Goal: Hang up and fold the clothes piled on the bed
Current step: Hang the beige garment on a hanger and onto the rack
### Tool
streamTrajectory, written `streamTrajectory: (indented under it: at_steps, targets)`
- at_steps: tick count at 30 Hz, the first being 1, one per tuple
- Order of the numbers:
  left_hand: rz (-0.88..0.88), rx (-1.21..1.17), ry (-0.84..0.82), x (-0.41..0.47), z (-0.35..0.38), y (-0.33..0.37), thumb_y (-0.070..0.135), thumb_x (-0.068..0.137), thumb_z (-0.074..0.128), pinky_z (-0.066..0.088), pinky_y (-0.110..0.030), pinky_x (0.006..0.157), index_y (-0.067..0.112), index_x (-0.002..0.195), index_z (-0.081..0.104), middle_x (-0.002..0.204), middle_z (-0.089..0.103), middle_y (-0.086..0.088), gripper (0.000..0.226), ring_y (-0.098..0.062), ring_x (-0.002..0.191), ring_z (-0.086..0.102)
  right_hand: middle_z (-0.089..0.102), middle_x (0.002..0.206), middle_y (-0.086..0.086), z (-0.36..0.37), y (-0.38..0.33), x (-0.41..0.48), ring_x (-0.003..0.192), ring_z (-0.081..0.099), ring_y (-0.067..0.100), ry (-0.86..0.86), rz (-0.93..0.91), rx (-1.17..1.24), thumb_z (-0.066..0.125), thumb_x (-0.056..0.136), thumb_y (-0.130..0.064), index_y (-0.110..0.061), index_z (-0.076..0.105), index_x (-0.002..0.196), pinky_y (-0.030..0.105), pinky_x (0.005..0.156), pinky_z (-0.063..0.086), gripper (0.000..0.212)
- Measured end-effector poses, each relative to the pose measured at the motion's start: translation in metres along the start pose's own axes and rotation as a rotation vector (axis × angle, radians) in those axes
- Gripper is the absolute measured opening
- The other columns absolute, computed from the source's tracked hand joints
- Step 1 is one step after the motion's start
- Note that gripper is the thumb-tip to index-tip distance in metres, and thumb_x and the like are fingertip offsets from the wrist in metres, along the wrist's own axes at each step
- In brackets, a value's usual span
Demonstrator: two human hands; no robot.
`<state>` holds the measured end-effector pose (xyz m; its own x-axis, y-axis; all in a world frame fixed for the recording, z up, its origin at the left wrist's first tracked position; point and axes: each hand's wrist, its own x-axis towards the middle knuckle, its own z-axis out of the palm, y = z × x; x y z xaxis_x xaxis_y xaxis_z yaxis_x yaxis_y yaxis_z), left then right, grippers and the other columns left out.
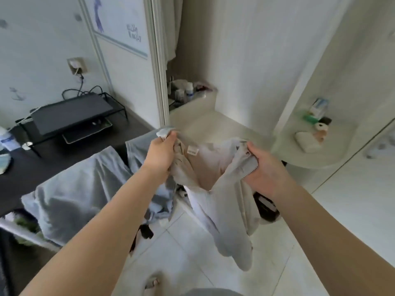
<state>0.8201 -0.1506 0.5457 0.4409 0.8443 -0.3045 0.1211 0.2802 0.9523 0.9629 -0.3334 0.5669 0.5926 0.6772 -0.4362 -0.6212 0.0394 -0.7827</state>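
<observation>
Cream-white, the rounded corner shelf (299, 155) on my right carries a pale pouch (305, 140), a small soft toy (320, 127) and a carton (319, 105) behind them, all too blurred to name better. Farther back, a ledge (206, 101) in the recess holds a cluster of small bottles (189, 89) and jars.

Under me is a white tiled floor (192, 263), with my bare foot (152, 282) at the bottom edge. To my left a pale blue garment (74, 189) is draped over something I cannot see. Beyond it stands a dark desk (132, 133) with a black riser stand (72, 112) on it. Cables run from there up to a wall socket (77, 66), and a framed poster (121, 24) hangs higher on the wall.

The pale grey zip-up jacket (213, 206) is in the air in front of me, above the tiles. It is spread between my two hands, with its beige lining and neck label (192, 151) facing me. My left hand (160, 155) is clenched round the bunched collar side, a tuft of cloth sticking out above my knuckles. My right hand (267, 174) clasps the other front edge, the zip teeth (249, 173) running out beside my thumb. The body and a sleeve hang below both hands.
</observation>
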Motion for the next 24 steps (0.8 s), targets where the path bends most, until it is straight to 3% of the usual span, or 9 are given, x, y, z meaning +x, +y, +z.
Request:
streamTrajectory:
  at_steps: [2, 4, 6, 8, 11, 18, 24]
  targets:
    - [0.084, -0.008, -0.091, 0.028, 0.008, 0.036, 0.033, 0.101, 0.056, 0.055, -0.047, 0.096, 0.008, 0.100, 0.068, 0.099, 0.074, -0.011, 0.028, -0.031, 0.101, 0.070, 0.065, 0.101, 0.006, 0.024, -0.029, 0.014, 0.091, 0.065, 0.017, 0.033, -0.120, -0.010, 0.041, 0.109, -0.026, -0.007, 0.062, 0.115, 0.031, 0.079, 0.053, 0.029]
    - [0.168, 0.033, -0.173, 0.052, 0.014, 0.073, 0.030, 0.102, 0.054, 0.058, -0.037, 0.087, 0.011, 0.098, 0.070, 0.092, 0.077, -0.006, 0.025, -0.028, 0.097, 0.071, 0.066, 0.118, 0.015, 0.048, -0.058, 0.029, 0.112, 0.065, 0.025, 0.092, -0.232, -0.038, 0.044, 0.108, -0.025, 0.001, 0.061, 0.126, 0.038, 0.095, 0.052, 0.036]
    - [0.235, 0.055, -0.250, 0.074, 0.019, 0.112, 0.028, 0.103, 0.052, 0.057, -0.037, 0.089, 0.013, 0.093, 0.069, 0.093, 0.076, -0.007, 0.024, -0.026, 0.097, 0.071, 0.062, 0.134, 0.019, 0.072, -0.088, 0.041, 0.125, 0.060, 0.030, 0.146, -0.331, -0.042, 0.048, 0.106, -0.024, 0.004, 0.056, 0.136, 0.046, 0.108, 0.046, 0.042]
    - [0.274, 0.067, -0.314, 0.094, 0.021, 0.152, 0.027, 0.104, 0.051, 0.053, -0.047, 0.099, 0.012, 0.094, 0.067, 0.105, 0.074, -0.015, 0.024, -0.029, 0.103, 0.070, 0.066, 0.124, 0.018, 0.097, -0.116, 0.050, 0.113, 0.066, 0.030, 0.179, -0.417, -0.035, 0.051, 0.105, -0.025, 0.001, 0.061, 0.127, 0.045, 0.101, 0.051, 0.035]
    - [0.341, 0.074, -0.391, 0.123, 0.025, 0.211, 0.027, 0.105, 0.049, 0.054, -0.047, 0.098, 0.014, 0.094, 0.065, 0.108, 0.072, -0.017, 0.023, -0.029, 0.103, 0.069, 0.067, 0.105, 0.013, 0.133, -0.157, 0.061, 0.094, 0.068, 0.025, 0.155, -0.536, -0.085, 0.049, 0.105, -0.022, -0.006, 0.063, 0.107, 0.038, 0.082, 0.055, 0.022]
    - [0.494, 0.022, -0.479, 0.175, 0.053, 0.338, 0.023, 0.104, 0.051, 0.056, -0.034, 0.079, 0.009, 0.091, 0.065, 0.093, 0.072, -0.010, 0.024, -0.024, 0.087, 0.070, 0.065, 0.125, 0.022, 0.210, -0.270, 0.081, 0.120, 0.063, 0.032, 0.274, -0.818, -0.218, 0.048, 0.105, -0.014, 0.001, 0.062, 0.117, 0.045, 0.108, 0.047, 0.024]
    - [0.603, -0.005, -0.516, 0.203, 0.097, 0.446, 0.024, 0.104, 0.051, 0.055, -0.049, 0.095, 0.006, 0.106, 0.064, 0.108, 0.071, -0.017, 0.022, -0.033, 0.101, 0.069, 0.067, 0.114, 0.016, 0.246, -0.384, 0.096, 0.113, 0.063, 0.030, 0.362, -1.025, -0.353, 0.048, 0.105, -0.018, -0.006, 0.062, 0.107, 0.043, 0.106, 0.048, 0.018]
